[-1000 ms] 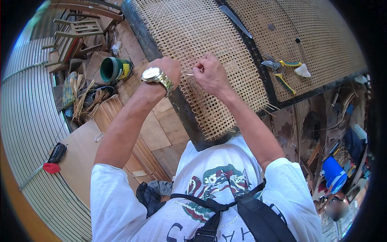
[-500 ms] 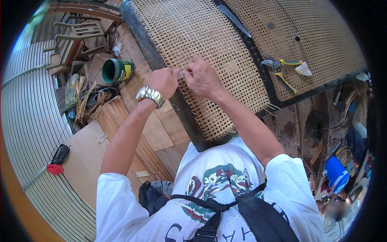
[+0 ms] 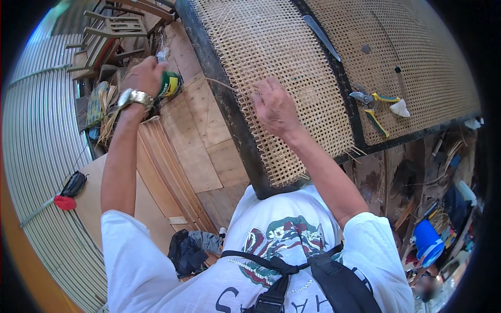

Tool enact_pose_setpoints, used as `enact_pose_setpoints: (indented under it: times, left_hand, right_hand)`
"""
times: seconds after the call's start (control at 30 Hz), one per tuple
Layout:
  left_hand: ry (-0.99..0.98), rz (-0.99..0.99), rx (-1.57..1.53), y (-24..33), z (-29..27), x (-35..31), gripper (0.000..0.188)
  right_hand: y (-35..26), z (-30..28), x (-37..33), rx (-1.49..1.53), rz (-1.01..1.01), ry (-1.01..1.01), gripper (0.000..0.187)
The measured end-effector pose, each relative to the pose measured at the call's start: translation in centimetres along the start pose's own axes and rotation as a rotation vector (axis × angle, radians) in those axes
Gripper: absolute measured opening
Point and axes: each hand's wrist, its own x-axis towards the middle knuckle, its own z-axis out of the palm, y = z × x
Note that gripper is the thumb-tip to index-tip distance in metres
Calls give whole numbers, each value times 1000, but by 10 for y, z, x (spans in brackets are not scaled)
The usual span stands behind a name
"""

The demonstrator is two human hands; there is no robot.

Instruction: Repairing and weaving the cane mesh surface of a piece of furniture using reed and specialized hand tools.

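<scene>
A black frame carries woven cane webbing in front of me. My right hand rests over the webbing near its left edge, fingers loosely bent and apart, with nothing visible in them. Out to the left, beyond the frame, my left hand is closed, a wristwatch on its wrist. A cane strand comes out of the webbing's edge, crosses the frame and points toward my left fingertips. Its stretch nearer the hand is hard to make out against the floor.
Pruning shears, a white lump and a knife blade lie on the woven panels. Below my left hand stands a green bucket. Wooden chairs are at the far left, a blue container at lower right.
My left hand has swung left, away from the webbing's edge, and the strand now shows across the frame. My right hand has parted from it and loosened its fingers.
</scene>
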Motion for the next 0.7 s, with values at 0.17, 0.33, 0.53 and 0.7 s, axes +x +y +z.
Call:
enact_pose_setpoints:
  times: [0.17,0.33,0.53,0.7]
  left_hand:
    - [-174,-91,-414,1,29,-31,29]
    - [-344,-20,-572,93,16,-66,27]
    - [-372,151,-229,130,21,-65,26]
    - [-421,212,-77,143,15,-55,24]
  right_hand:
    - [-7,14,9,33,-246,45,11]
    - [-11,8,19,731,157,-153,8]
    - [3,2,22,480,461,-75,15]
    - [13,6,24,313,368,-12,20]
